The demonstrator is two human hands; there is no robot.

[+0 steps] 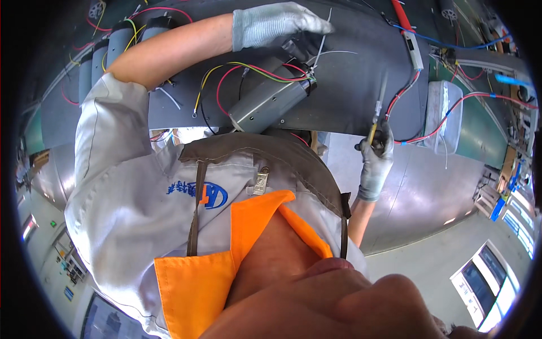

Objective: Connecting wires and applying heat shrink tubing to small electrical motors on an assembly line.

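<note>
Leftward of the right grip (pixel 376 160), clasping a yellow-handled tool (pixel 372 132), lies the grey cylinder (pixel 268 103).

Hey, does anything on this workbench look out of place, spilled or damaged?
Nothing looks spilled or clearly damaged. The one untidy bit: long white cable-tie tails stick out from the wires at the end of the grey cylindrical housing, seemingly untrimmed.

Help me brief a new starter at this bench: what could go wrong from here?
The thin-shafted tool in the right hand could scratch the grey cylinder or nick its loose wires if it slipped. The white tie sticking up by the left hand might poke or catch it. The red cable running close by the right hand could snag and tug the red-and-white tool.
</note>
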